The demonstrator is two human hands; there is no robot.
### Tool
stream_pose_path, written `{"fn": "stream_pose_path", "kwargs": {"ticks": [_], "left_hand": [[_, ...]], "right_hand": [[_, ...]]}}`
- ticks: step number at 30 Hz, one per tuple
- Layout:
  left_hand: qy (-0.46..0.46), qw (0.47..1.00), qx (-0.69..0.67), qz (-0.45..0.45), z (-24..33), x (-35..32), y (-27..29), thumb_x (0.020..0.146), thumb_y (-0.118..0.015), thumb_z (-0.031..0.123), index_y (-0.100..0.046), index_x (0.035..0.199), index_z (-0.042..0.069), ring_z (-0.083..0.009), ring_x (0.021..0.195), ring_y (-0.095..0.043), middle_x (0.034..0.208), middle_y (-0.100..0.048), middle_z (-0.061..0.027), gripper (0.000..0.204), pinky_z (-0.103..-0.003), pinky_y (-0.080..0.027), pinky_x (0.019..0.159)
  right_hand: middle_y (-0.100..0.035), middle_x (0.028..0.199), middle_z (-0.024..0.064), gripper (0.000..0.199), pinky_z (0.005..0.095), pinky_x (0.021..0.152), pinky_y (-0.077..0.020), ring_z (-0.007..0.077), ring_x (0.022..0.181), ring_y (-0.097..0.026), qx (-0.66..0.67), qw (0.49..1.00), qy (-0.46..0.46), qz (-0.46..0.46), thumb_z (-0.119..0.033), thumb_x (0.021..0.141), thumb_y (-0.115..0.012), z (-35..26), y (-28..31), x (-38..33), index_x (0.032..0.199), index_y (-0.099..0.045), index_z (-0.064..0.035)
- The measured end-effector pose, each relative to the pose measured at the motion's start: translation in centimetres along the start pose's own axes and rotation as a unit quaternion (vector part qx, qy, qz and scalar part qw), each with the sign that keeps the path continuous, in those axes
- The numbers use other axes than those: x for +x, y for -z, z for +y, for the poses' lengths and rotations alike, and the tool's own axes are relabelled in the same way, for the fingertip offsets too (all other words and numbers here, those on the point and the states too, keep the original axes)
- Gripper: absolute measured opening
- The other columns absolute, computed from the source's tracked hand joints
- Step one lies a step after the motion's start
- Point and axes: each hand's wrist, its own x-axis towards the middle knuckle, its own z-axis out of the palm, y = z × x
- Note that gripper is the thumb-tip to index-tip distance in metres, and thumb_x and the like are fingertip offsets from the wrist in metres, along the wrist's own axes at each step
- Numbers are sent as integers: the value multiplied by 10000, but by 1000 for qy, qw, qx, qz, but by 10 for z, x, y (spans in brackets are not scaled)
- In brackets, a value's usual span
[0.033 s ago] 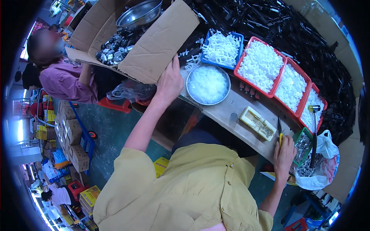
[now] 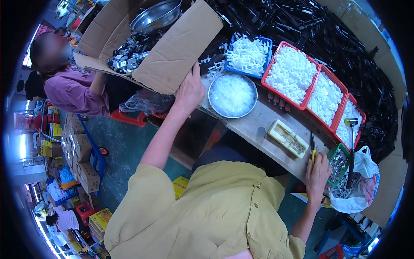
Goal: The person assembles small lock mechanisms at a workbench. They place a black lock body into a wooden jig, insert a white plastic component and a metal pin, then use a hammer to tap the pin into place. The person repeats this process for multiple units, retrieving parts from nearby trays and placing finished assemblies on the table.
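My left hand reaches forward and grips the edge of a flap of a big cardboard box. The box holds black and silver parts and a metal bowl. My right hand rests at the bench's near edge, closed on a small yellow-handled tool whose dark blade points away from me. Just left of that tool lies a cream block-shaped jig. To its right is a green tray of small metal pieces.
A round metal dish of white bits, a blue tray and three red trays of white parts line the bench. Behind them lies a heap of black parts. A hammer and a plastic bag are at right. A person in purple stands left.
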Motion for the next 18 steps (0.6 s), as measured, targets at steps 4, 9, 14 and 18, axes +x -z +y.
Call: {"fn": "stream_pose_path", "kwargs": {"ticks": [4, 9, 14, 18], "left_hand": [[-3, 999, -27, 37, -28, 18, -36, 730, -645, 124, -349, 1445, -96, -474, 1357, -406, 1416, -447, -346, 805, -473, -314, 1154], [40, 990, -135, 0, -40, 38, -49, 703, -683, 163, -444, 1381, -79, -419, 1298, -488, 1339, -531, -305, 759, -420, -344, 1137], [69, 972, -222, -36, -21, 56, -39, 705, -704, 156, -493, 1346, -61, -384, 1251, -533, 1271, -581, -267, 709, -390, -374, 1108], [67, 968, -229, -74, -42, 67, -61, 721, -704, 189, -496, 1347, -64, -400, 1275, -516, 1284, -575, -283, 706, -404, -356, 1119]], "right_hand": [[-551, 1238, 136, 297, 448, 949, -387, 309, 1152, -547, 2, 1000, 0, -1, -124, 941, -594, -1, 0, 0, 1215, -551, -19], [-553, 1247, 130, 303, 449, 951, -383, 303, 1159, -546, 3, 1000, -9, -5, -133, 943, -592, -1, -2, 1, 1224, -551, -27], [-553, 1246, 128, 307, 444, 948, -383, 295, 1162, -544, -5, 1000, -2, 2, -139, 945, -592, 2, -3, 1, 1227, -550, -27], [-553, 1245, 130, 307, 437, 945, -384, 289, 1161, -543, -2, 1000, -3, -6, -139, 946, -589, 2, -3, 2, 1229, -549, -26]]}}
